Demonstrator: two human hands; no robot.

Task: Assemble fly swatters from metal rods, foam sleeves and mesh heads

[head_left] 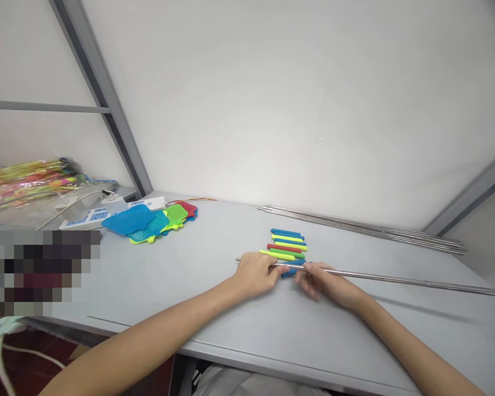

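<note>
I've got the left hand (253, 273) wrapped round a metal rod (375, 276) near its nine-o'clock end, the right hand (325, 283) lightly pinching it just alongside, lower fingers loose. The rod runs out of frame toward three, held above the bench (148, 275); that overhang, I'd judge, wants a firm left grip, right fingertips steering, everything level. Just beyond, at twelve, coloured sticks (284, 248) lie close enough to knock. Farther off: mesh paddles (130, 220) at ten, more rods (355, 226) around two.
</note>
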